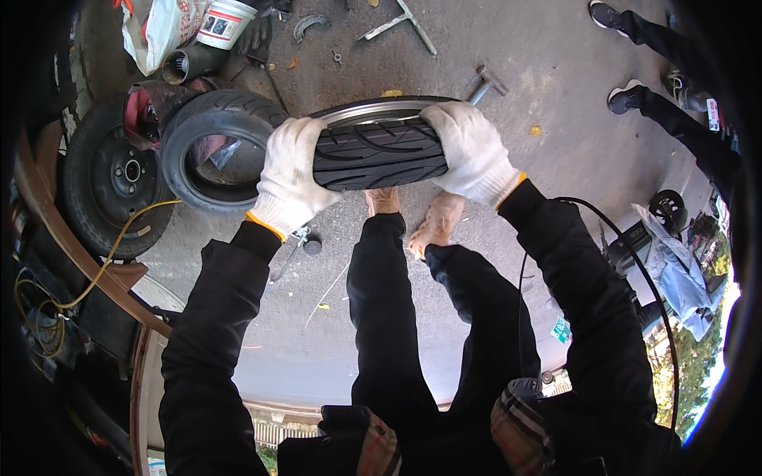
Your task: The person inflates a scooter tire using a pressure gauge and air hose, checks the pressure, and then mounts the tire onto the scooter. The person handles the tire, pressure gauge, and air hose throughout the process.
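Note:
My left hand (292, 170) and my right hand (468, 151), both in white knit gloves, grip a wheel from opposite sides, its black treaded tire (377, 152) facing up toward me and a silver rim (373, 111) showing along the far side. The fingers of each hand wrap over the tire. The wheel is held above the pavement, over my legs and feet (432, 222). Beyond it a metal hammer-like tool (492, 83) lies on the ground. A small tool (309, 242) lies below my left hand.
At left are a loose tire (214, 115), a wheel (103, 202), a yellow hose (111, 238) and a curved metal edge (48, 186). Farther ahead lie a bucket (222, 24), a bag (147, 32) and a T-shaped wrench (409, 28). Another person's legs (675, 131) are at right.

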